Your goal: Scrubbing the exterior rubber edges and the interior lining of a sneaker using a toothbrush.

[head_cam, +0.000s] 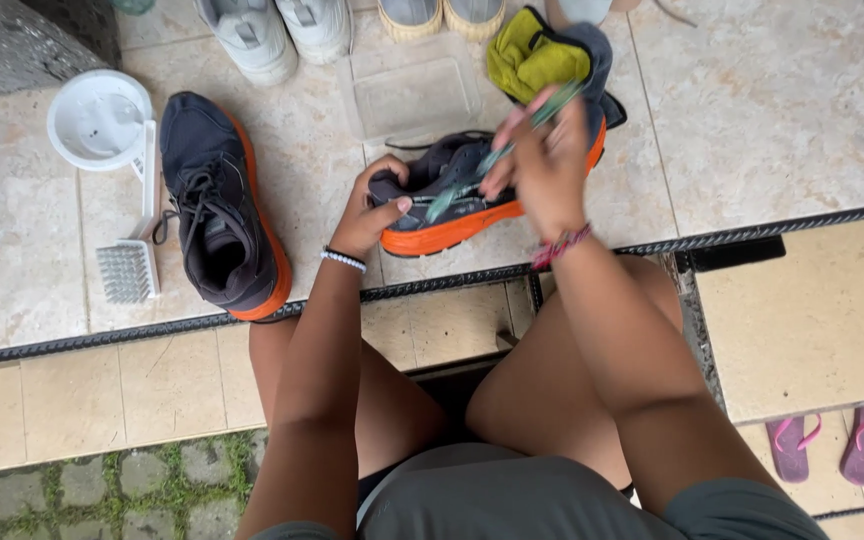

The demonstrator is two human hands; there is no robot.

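A dark grey sneaker with an orange sole (pixel 452 205) lies on its side on the tiled step in front of me. My left hand (pixel 372 205) grips its toe end. My right hand (pixel 542 160) is shut on a small green-handled brush (pixel 497 160), blurred, with its bristle end down against the shoe's upper. The matching sneaker (pixel 217 205) stands upright to the left, laces loose.
A white scrub brush (pixel 132 255) and a white round bowl (pixel 97 120) lie at the far left. A clear plastic tub (pixel 412 95), a yellow-green cloth (pixel 532 60) and other shoes (pixel 282 30) sit beyond. Pink flip-flops (pixel 837 440) rest lower right. My bare knees are below.
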